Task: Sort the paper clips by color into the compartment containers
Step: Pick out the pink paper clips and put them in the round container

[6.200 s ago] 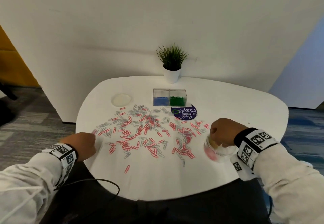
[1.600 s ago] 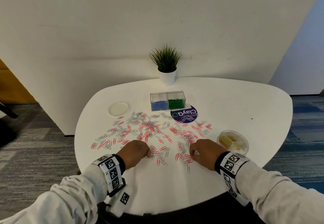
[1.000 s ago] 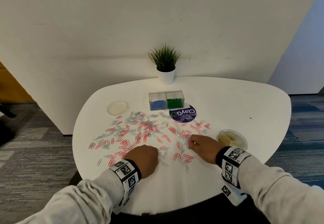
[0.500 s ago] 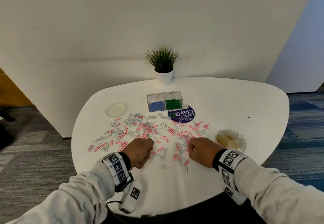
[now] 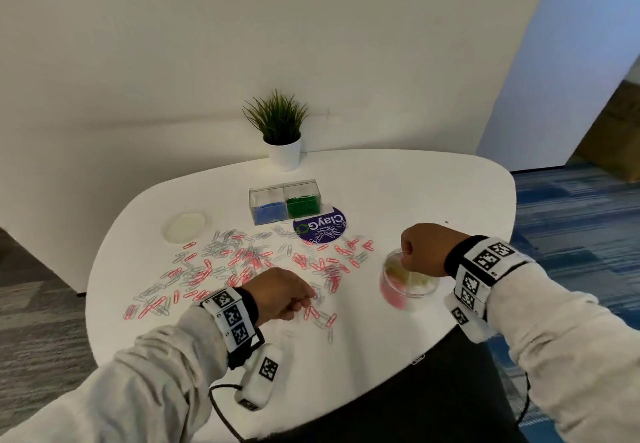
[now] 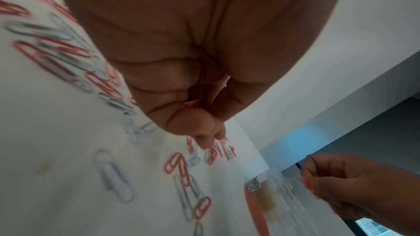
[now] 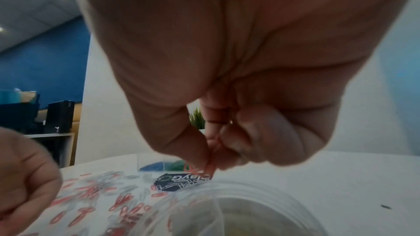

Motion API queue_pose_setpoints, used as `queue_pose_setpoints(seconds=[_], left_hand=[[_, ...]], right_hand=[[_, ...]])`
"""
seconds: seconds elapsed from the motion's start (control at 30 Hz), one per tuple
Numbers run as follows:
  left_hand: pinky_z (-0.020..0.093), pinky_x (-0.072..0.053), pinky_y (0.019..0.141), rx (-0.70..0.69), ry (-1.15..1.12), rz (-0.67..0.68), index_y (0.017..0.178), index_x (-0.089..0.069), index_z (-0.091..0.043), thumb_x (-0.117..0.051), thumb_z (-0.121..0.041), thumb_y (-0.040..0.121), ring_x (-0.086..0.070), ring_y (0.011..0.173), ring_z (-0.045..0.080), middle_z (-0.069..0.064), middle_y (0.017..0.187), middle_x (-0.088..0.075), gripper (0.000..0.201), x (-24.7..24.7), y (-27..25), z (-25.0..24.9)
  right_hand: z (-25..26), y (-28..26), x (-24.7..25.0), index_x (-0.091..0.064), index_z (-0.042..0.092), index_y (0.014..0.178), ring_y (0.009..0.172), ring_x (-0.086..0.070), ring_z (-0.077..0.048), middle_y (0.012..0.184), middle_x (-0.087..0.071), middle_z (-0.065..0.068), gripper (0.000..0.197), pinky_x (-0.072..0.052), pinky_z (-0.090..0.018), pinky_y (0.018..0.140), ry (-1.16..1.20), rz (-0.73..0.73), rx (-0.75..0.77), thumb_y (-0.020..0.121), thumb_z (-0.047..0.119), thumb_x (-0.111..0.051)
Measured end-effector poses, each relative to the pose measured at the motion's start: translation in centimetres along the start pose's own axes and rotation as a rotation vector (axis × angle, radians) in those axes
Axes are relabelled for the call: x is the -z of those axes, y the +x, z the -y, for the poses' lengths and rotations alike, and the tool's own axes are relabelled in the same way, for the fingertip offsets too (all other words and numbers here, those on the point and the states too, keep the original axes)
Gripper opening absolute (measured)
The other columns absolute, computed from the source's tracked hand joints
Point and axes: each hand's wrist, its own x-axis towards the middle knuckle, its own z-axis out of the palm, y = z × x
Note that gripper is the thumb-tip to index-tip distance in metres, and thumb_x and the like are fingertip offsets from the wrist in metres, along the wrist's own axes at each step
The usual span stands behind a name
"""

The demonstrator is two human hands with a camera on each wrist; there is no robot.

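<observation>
Both hands pinch red clips: right hand over the round container, left hand above the scatter.

Bystanding items on and around the white table

A potted plant in a white pot is set at the far edge of the white table, against the pale wall. A round dark-blue sticker with upside-down lettering is stuck at the middle of the top. A shallow white round lid is placed at the far left. Grey carpet is seen on the left, blue carpet on the right.
</observation>
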Motion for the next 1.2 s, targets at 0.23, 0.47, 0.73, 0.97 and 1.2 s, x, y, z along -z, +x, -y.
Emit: queue_pose_setpoints(seconds=[0.23, 0.47, 0.73, 0.97, 1.2], left_hand=[[0.033, -0.057, 0.074, -0.050, -0.141, 0.017, 0.094, -0.067, 0.008, -0.046, 0.009, 0.090, -0.062, 0.077, 0.027, 0.024, 0.089, -0.066, 0.022, -2.7, 0.1, -4.8], [0.041, -0.056, 0.093, -0.096, -0.272, 0.119, 0.113, -0.061, 0.009, -0.054, 0.011, 0.090, -0.067, 0.103, 0.033, 0.024, 0.110, -0.066, 0.025, -7.7, 1.6, -9.2], [0.036, -0.054, 0.082, -0.077, -0.188, 0.104, 0.102, -0.063, 0.006, -0.051, 0.007, 0.088, -0.057, 0.085, 0.030, 0.019, 0.092, -0.058, 0.019, -11.3, 2.8, -10.7], [0.024, -0.040, 0.070, -0.182, -0.118, 0.277, 0.094, -0.057, -0.010, -0.050, -0.003, 0.085, -0.048, 0.076, 0.015, 0.008, 0.087, -0.052, 0.013, -10.1, 2.0, -10.6], [0.015, -0.046, 0.071, -0.492, 0.836, -0.010, 0.100, -0.067, -0.027, -0.055, -0.018, 0.092, -0.062, 0.087, 0.007, -0.018, 0.091, -0.064, 0.017, -4.6, 1.2, -6.2]], right_hand=[[0.2, 1.1, -0.2, -0.070, 0.001, 0.092, 0.079, -0.066, -0.026, 0.093, -0.073, -0.013, 0.023, -0.055, -0.032, 0.071, 0.230, 0.074, 0.013, 0.090, 0.014, -0.051], [-1.5, 1.6, 0.4, -0.066, 0.008, 0.111, 0.089, -0.068, -0.022, 0.102, -0.070, -0.009, 0.021, -0.058, -0.040, 0.088, 0.740, 0.083, -0.021, 0.095, 0.002, -0.054], [-1.3, -1.9, 1.9, -0.067, 0.019, 0.084, 0.067, -0.066, -0.016, 0.070, -0.069, 0.003, 0.017, -0.055, -0.031, 0.066, 0.199, 0.005, 0.064, 0.082, 0.011, -0.053], [1.5, -3.3, -2.5, -0.072, 0.017, 0.092, 0.058, -0.059, -0.007, 0.065, -0.067, 0.006, 0.013, -0.048, -0.020, 0.061, -0.071, 0.345, 0.204, 0.084, 0.026, -0.067], [3.1, -3.0, -6.4, -0.073, 0.011, 0.091, 0.075, -0.060, -0.022, 0.089, -0.070, -0.003, 0.021, -0.046, -0.024, 0.056, -0.349, 0.351, 0.363, 0.078, 0.026, -0.077]])
